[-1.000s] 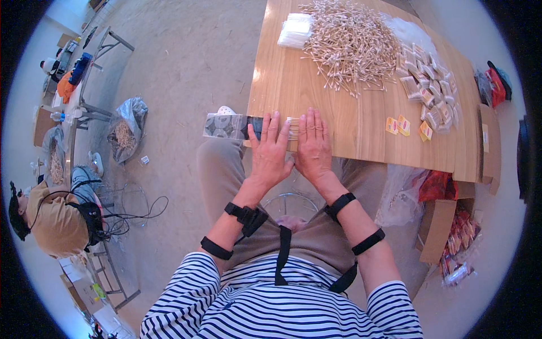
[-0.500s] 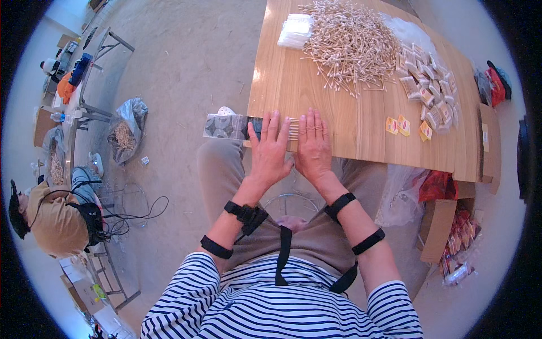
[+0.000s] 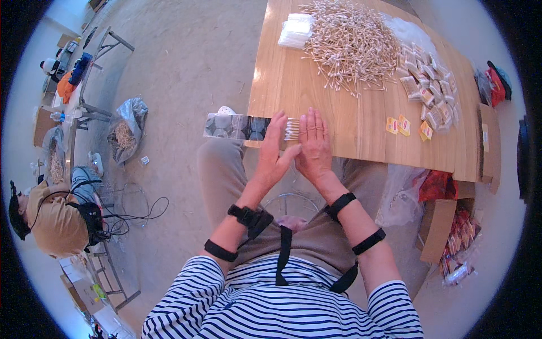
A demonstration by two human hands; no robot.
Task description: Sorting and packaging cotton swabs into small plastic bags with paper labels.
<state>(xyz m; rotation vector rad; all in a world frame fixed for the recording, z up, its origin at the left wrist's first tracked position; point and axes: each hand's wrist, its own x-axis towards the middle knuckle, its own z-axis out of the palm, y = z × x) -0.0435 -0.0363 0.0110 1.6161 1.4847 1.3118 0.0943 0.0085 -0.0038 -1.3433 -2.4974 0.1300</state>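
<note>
A small row of cotton swabs point(image 3: 292, 130) lies on the table's near edge between my two hands. My right hand point(image 3: 314, 144) rests flat beside the row's right end, fingers stretched out. On the row's other side stands my left hand point(image 3: 272, 150), tipped on its edge with straight fingers and its thumb reaching toward the right hand. A clear plastic strip with dark round shapes point(image 3: 230, 126) extends left from under or behind the left hand, past the table corner; its right end is hidden.
A big heap of loose cotton swabs point(image 3: 353, 45) covers the back of the wooden table point(image 3: 339, 124). White bags point(image 3: 295, 30) sit left of it, filled swab packs point(image 3: 432, 85) right, near yellow cards point(image 3: 403, 125). A cardboard box point(image 3: 437, 229) stands below right. A person point(image 3: 59, 220) sits at left.
My left hand has turned from flat onto its edge, uncovering more of the dark strip and the swabs. My right hand has barely moved.
</note>
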